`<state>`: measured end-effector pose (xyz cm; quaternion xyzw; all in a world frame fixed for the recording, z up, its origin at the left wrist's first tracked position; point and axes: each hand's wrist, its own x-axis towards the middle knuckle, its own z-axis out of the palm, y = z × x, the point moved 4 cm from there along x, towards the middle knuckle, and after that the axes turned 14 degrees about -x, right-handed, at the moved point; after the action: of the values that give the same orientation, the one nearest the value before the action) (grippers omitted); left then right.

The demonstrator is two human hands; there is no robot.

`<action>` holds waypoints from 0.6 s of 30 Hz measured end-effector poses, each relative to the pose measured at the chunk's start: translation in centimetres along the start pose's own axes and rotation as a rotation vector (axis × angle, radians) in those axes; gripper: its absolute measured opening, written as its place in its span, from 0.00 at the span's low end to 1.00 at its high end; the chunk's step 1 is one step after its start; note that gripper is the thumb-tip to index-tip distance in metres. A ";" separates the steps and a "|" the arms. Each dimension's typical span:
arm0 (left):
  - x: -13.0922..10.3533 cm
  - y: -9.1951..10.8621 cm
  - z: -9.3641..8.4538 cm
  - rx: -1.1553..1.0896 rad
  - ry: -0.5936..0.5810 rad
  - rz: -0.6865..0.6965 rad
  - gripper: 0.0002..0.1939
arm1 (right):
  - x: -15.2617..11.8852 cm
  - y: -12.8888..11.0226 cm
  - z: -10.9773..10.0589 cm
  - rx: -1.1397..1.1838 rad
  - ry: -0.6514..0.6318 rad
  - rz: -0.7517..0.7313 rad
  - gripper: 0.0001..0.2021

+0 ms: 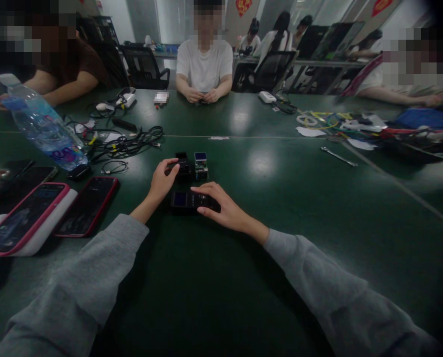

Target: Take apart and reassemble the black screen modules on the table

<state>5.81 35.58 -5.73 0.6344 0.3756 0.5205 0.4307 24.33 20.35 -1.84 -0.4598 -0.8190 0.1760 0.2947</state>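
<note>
A black handheld device (179, 199) with a small dark screen and buttons lies flat on the green table. My right hand (223, 206) grips its right end, thumb on the near edge and fingers on the far edge. Farther off sits a smaller black box-shaped device (184, 167); my left hand (163, 178) is closed on its left side, thumb and index finger at its edge. Just right of that box stands a bare green circuit board (201, 171) with a little screen on top, untouched by either hand.
At left are a tilted water bottle (44, 124), a pink-cased phone (24, 218), a red-edged phone (89, 206) and tangled black cables (132, 144). A wrench (338, 156) and a heap of wires (355, 124) lie right. Opposite sits a person in a white shirt (205, 64).
</note>
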 end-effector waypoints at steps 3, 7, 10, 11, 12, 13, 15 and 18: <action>0.0 0.1 0.1 0.005 -0.012 -0.004 0.15 | 0.1 0.0 -0.4 0.006 0.104 0.023 0.22; 0.0 0.3 0.2 0.008 -0.036 0.013 0.15 | -0.1 0.8 -1.3 -0.006 0.313 0.148 0.16; 0.0 0.4 0.3 0.020 -0.061 0.019 0.16 | 0.0 1.6 -2.0 -0.072 0.399 0.185 0.16; 0.0 0.4 0.3 0.027 -0.066 0.019 0.16 | 0.0 1.9 -2.1 -0.105 0.397 0.175 0.16; 0.0 0.5 0.4 0.033 -0.071 0.020 0.16 | 0.1 2.0 -2.2 -0.137 0.387 0.158 0.16; 0.0 0.5 0.4 0.037 -0.077 0.024 0.16 | 0.2 2.1 -2.3 -0.164 0.370 0.139 0.17; -0.1 0.5 0.4 0.041 -0.090 0.036 0.17 | 0.4 2.2 -2.2 -0.194 0.322 0.110 0.19; -0.1 0.6 0.5 0.058 -0.111 0.046 0.17 | 0.5 2.3 -1.7 -0.209 0.232 0.092 0.21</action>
<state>6.31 35.23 -5.22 0.6829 0.3514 0.4833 0.4202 26.68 21.97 -1.67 -0.5421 -0.7714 0.0488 0.3297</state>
